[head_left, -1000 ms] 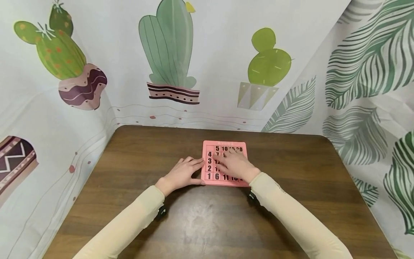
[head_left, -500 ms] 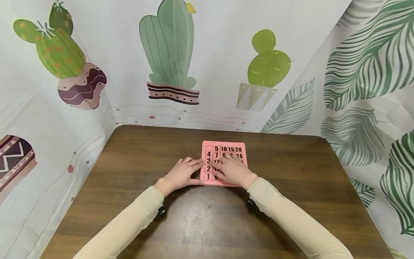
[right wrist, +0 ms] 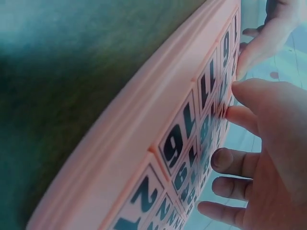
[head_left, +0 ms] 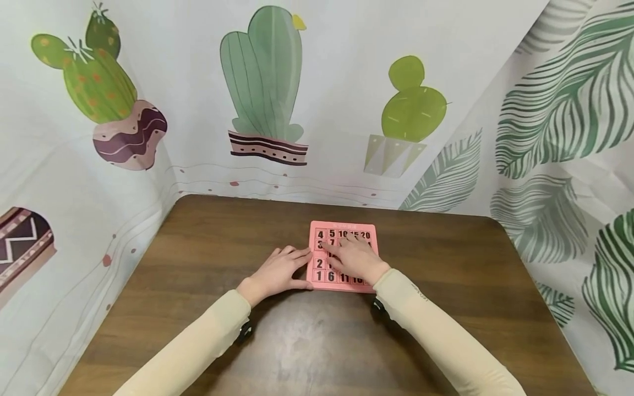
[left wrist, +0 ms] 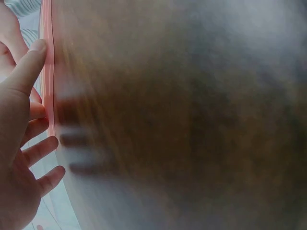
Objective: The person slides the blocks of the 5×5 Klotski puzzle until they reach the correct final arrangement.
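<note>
A pink number sliding puzzle (head_left: 342,226) lies flat on the table, black numbers on its tiles. In the left column an uncovered slot sits between tiles 3 and 2. My left hand (head_left: 274,275) touches the puzzle's left side, thumb near the lower corner; the left wrist view shows thumb and fingertips along the pink edge (left wrist: 49,72). Over the tiles rests my right hand (head_left: 359,259), its index finger reaching toward tile 3 and its fingers hiding several middle tiles. Seen from the right wrist, the thumb and index finger (right wrist: 240,115) are closest to the tiles.
The brown wooden table (head_left: 307,346) extends around the puzzle on all sides. Behind it hangs a white cloth (head_left: 342,110) printed with cacti and leaves. Each sleeve cuff has a dark device (head_left: 245,330) below it.
Tiles 4 and 3 have slid up, so the gap moved from the top left corner to below 3. My right hand shifted left, down, then up the left column. The left hand stayed put.
</note>
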{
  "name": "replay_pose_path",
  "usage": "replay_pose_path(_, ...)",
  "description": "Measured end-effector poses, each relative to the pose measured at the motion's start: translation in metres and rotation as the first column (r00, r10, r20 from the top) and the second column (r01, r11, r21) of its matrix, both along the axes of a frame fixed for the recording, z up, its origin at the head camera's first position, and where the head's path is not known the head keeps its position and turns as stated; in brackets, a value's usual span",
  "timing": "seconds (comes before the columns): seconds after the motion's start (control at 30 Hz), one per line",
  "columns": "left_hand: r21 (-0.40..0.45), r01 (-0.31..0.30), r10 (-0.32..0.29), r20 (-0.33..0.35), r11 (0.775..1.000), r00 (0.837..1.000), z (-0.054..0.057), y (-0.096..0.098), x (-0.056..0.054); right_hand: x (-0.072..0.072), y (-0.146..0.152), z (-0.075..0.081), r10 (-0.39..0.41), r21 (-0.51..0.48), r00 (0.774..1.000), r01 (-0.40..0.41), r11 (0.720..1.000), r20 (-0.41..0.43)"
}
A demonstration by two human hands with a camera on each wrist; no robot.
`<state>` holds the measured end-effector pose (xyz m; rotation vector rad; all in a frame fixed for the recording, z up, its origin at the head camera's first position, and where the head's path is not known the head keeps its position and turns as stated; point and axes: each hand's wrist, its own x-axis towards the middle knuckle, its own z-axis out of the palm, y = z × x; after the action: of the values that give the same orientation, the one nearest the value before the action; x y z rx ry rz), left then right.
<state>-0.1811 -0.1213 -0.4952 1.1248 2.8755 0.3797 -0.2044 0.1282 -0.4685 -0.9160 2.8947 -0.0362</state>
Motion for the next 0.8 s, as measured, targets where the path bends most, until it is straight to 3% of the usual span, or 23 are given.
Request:
replay_pose_path(0.23,-0.001,0.011,-0.011,-0.023,1.000,1.000,0.001,0.004,-0.002,-0.007,0.004,0.001,-0.023,-0.022,1.000,0.023,1.000,-0.010)
replay_pose_path(0.37,-0.016,0.015,-0.016,-0.030,1.000,0.999,0.002,0.003,-0.004,-0.002,0.005,0.002,-0.016,-0.050,1.000,0.016,0.999,0.004)
replay_pose_path(0.6,-0.027,0.024,-0.024,-0.006,0.999,1.000,0.005,0.001,-0.003,0.028,0.011,0.001,0.098,-0.088,0.993,-0.103,0.991,-0.058)
replay_pose_path(0.8,-0.009,0.016,-0.016,-0.021,1.000,1.000,0.002,-0.002,-0.002,0.060,0.012,-0.001,0.219,-0.059,0.960,-0.232,0.971,-0.174)
